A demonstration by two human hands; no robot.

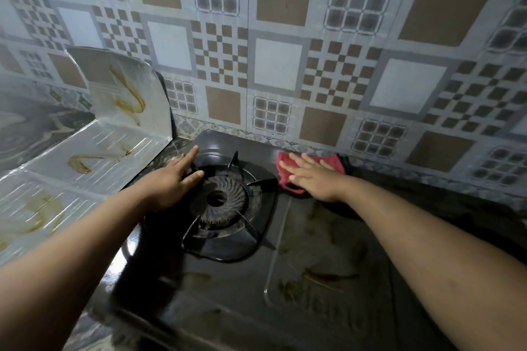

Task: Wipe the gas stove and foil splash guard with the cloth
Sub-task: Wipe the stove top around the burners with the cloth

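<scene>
A black single-burner gas stove (313, 251) fills the middle, its top smeared with brown stains. My left hand (171, 179) rests flat on the stove's left side, fingers spread and touching the pan support (228, 248) around the burner (218, 198). My right hand (313, 177) presses flat on a red cloth (333, 162) at the stove's back right corner. The foil splash guard (94, 151) stands folded to the left of the stove, with yellow-brown grease streaks on its panels.
A tiled wall (285, 51) with brown, white and checked squares rises right behind the stove. A dark marbled counter (456, 199) extends to the right of the stove and shows again behind the foil at the left.
</scene>
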